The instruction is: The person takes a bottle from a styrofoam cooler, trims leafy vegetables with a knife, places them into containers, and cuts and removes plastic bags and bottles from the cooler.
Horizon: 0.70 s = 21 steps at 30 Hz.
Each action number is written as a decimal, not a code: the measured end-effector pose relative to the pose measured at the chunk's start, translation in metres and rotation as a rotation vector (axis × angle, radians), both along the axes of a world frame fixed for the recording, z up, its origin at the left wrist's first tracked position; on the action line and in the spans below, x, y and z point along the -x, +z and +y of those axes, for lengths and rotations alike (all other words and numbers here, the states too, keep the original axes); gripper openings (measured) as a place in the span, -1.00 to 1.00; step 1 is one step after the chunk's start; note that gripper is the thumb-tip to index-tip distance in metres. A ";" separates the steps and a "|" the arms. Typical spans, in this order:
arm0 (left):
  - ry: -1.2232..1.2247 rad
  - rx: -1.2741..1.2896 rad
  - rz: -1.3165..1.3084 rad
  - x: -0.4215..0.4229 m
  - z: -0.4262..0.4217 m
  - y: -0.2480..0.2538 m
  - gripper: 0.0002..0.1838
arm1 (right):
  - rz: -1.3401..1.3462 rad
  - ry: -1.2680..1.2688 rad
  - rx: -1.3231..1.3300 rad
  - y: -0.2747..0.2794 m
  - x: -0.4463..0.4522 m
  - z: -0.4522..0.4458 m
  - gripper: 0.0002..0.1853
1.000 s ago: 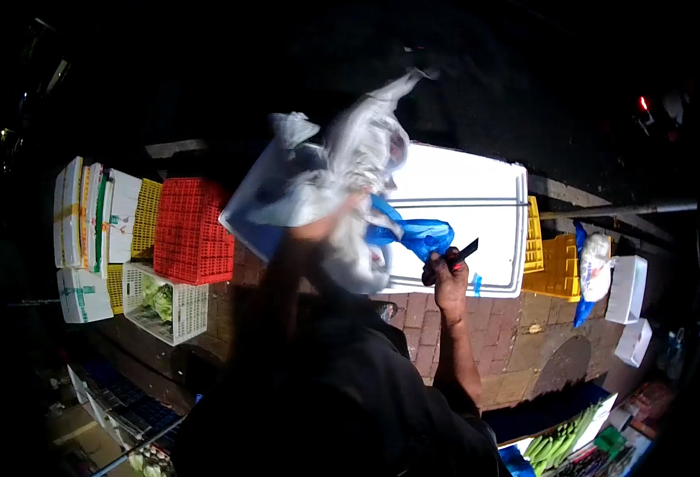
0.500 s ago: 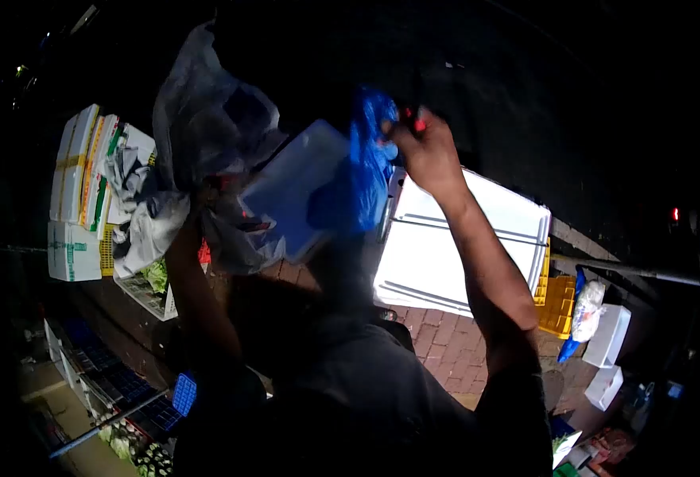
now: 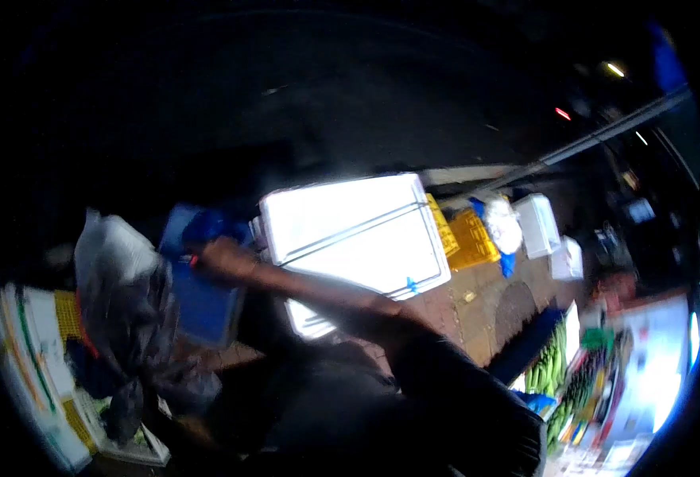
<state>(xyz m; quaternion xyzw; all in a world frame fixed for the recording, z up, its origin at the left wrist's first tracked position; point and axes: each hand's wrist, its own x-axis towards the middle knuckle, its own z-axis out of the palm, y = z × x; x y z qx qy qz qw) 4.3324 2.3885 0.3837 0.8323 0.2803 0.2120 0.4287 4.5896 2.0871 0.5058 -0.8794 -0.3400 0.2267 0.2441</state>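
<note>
My right hand [image 3: 224,262] reaches across to the left, closed on a bunched blue plastic bag [image 3: 207,227]. A small red spot shows at its fingers, too smeared to name. Under the bag stands a bluish box [image 3: 200,310], partly in shadow. My left hand [image 3: 195,433] is low on the left, dark and blurred, with its fingers hidden. Just above it, a large grey translucent plastic bag [image 3: 131,310] bulges upward, gathered narrow near the bottom. Whether the left hand grips this bag cannot be made out.
A brightly lit white foam box [image 3: 350,230] with dark straps sits ahead. Right of it are a yellow crate [image 3: 473,238], a white bundle [image 3: 502,226] and a white box [image 3: 536,226]. Green vegetables [image 3: 551,362] lie lower right. White cartons [image 3: 36,350] stand left.
The view has swung to the right, so the boxes appear further left. My right arm now stretches leftward with the blue bag, which looks more bunched. My left hand appears lower in view.
</note>
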 end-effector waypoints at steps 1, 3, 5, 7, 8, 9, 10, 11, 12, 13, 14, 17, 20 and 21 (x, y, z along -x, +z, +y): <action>-0.067 0.049 -0.008 -0.023 -0.016 0.003 -0.45 | 0.003 -0.086 -0.037 0.013 0.008 -0.017 -0.52; -0.217 0.153 -0.033 -0.067 -0.059 0.009 -0.44 | 0.152 -0.213 -0.354 0.030 0.031 -0.071 -0.45; -0.386 0.257 -0.027 -0.101 -0.109 0.021 -0.43 | 0.446 -0.326 -0.624 0.058 0.054 -0.127 -0.42; -0.537 0.339 -0.017 -0.123 -0.161 0.032 -0.42 | 0.549 -0.362 -0.899 0.053 0.074 -0.177 -0.43; -0.622 0.381 -0.009 -0.135 -0.186 0.036 -0.42 | 0.570 -0.382 -1.011 0.054 0.089 -0.200 -0.45; -0.695 0.422 -0.001 -0.138 -0.215 0.040 -0.41 | 0.556 -0.446 -0.936 0.056 0.102 -0.227 -0.52; -0.779 0.469 0.021 -0.146 -0.245 0.042 -0.41 | 0.499 -0.434 -0.926 0.034 0.112 -0.254 -0.58; -0.847 0.499 0.042 -0.150 -0.272 0.044 -0.40 | 0.507 -0.512 -0.865 0.043 0.128 -0.281 -0.59; -0.915 0.533 0.061 -0.150 -0.301 0.046 -0.40 | 0.485 -0.563 -0.969 0.042 0.152 -0.302 -0.61; -0.982 0.566 0.074 -0.153 -0.337 0.043 -0.39 | 0.421 -0.669 -0.974 0.036 0.171 -0.332 -0.61; -1.048 0.591 0.095 -0.154 -0.367 0.044 -0.38 | 0.361 -0.776 -0.986 0.025 0.187 -0.346 -0.61; -1.173 0.688 0.225 -0.140 -0.500 0.083 -0.27 | 0.434 -0.878 -1.012 -0.005 0.231 -0.422 -0.56; -1.244 0.607 0.299 -0.118 -0.592 0.107 -0.20 | 0.400 -1.034 -1.151 -0.016 0.270 -0.474 -0.57; -1.253 0.658 0.294 -0.114 -0.617 0.089 -0.19 | 0.442 -1.034 -1.276 -0.016 0.285 -0.497 -0.56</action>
